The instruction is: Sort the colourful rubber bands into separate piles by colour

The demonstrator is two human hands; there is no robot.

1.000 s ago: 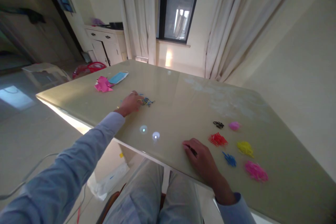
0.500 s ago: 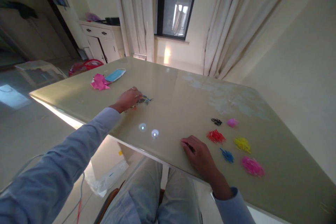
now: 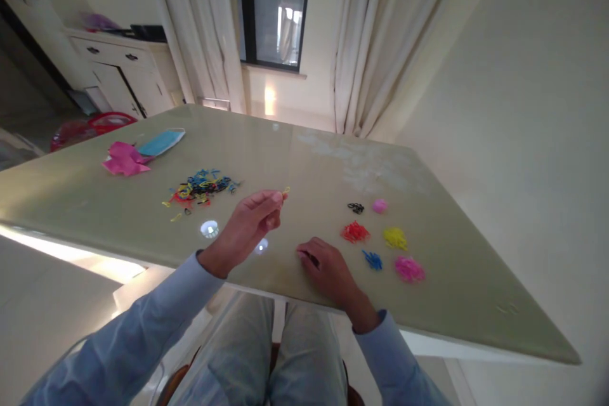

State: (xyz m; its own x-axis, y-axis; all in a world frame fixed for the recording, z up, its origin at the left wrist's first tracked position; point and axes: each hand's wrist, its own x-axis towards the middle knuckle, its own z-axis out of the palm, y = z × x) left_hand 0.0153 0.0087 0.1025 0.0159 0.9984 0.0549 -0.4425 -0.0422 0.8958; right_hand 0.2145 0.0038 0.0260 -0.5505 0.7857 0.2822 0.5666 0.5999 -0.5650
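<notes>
My left hand (image 3: 259,219) is raised over the table, thumb and fingertips pinched on a small yellow rubber band (image 3: 286,190). To its left lies a mixed pile of rubber bands (image 3: 202,185) in blue, black, yellow and red. My right hand (image 3: 326,266) rests on the tabletop near the front edge, fingers loosely curled, nothing visible in them. Right of it are sorted heaps: red bands (image 3: 354,232), black bands (image 3: 356,208), blue bands (image 3: 372,260), yellow bands (image 3: 394,238), bright pink bands (image 3: 410,269) and a small lighter pink heap (image 3: 379,205).
A blue face mask (image 3: 162,142) and a crumpled pink piece (image 3: 125,159) lie at the table's far left. The glossy table (image 3: 295,158) reflects light spots. Behind stand a white cabinet (image 3: 128,76) and curtains (image 3: 200,32). Two faint small bits (image 3: 508,309) lie far right.
My left hand has left the mixed pile and moved right, with a yellow rubber band in its fingertips. The camera has turned right. My right hand stays resting on the table.
</notes>
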